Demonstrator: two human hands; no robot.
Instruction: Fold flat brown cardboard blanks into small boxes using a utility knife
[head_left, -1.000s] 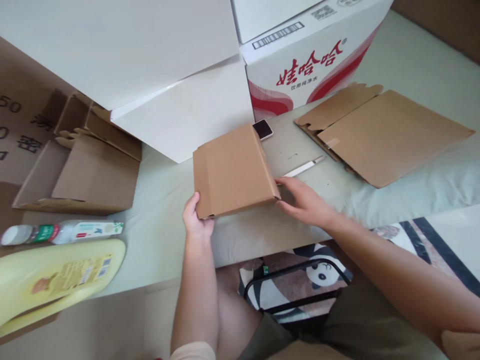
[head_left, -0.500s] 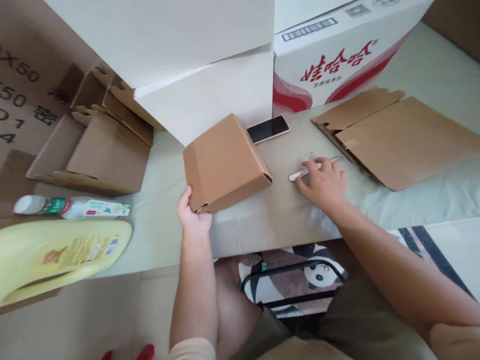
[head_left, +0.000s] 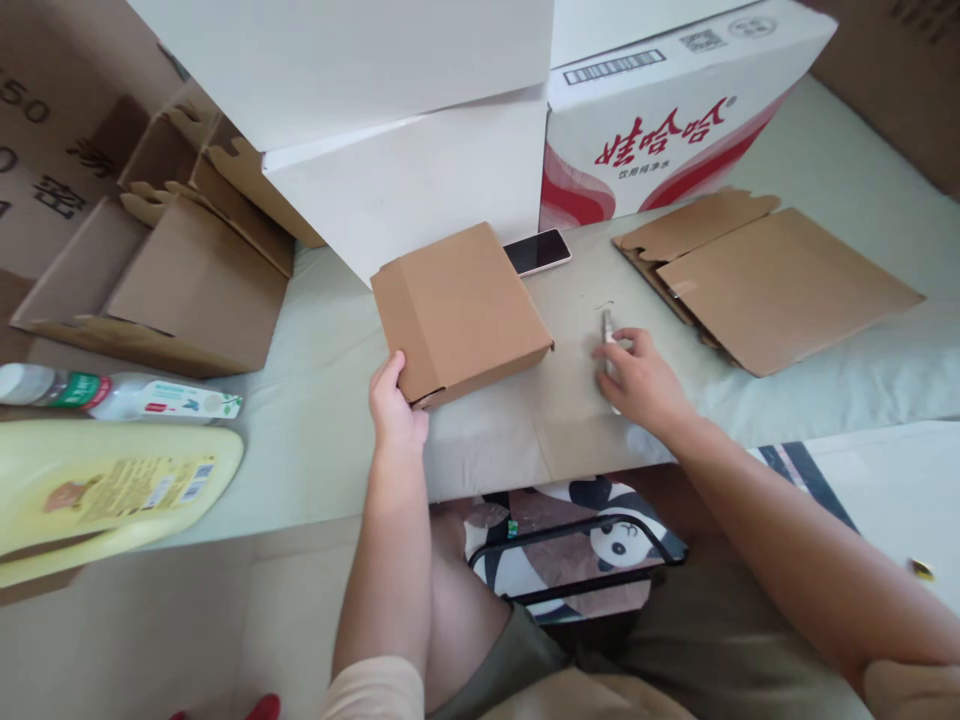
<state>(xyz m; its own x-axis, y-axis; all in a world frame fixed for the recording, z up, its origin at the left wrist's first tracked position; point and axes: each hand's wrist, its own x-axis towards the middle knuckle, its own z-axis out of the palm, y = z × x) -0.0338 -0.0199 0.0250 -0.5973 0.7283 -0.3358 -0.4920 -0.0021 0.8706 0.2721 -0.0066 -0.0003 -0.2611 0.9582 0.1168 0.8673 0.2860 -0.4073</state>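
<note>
In the head view, my left hand [head_left: 397, 402] grips the near left corner of a small closed brown cardboard box [head_left: 469, 310], thumb on top and fingers hidden underneath. To the right, my right hand [head_left: 641, 378] is closed around a slim whitish stick-like tool [head_left: 607, 330]. Its narrow end points away from me; the rest lies under my fingers, and its exact kind cannot be made out. A dark-screened phone [head_left: 538, 251] lies behind the box, partly covered by it.
A flattened brown carton [head_left: 787, 290] lies at the right. White boxes [head_left: 420, 190] and a red-and-white printed carton [head_left: 667, 150] stand behind. At the left are open cardboard boxes [head_left: 187, 280], a plastic bottle [head_left: 127, 393] and a yellow jug [head_left: 112, 490].
My right hand has taken up the slim tool and turned it from lying sideways to pointing away from me. The box in my left hand has turned slightly and sits flatter.
</note>
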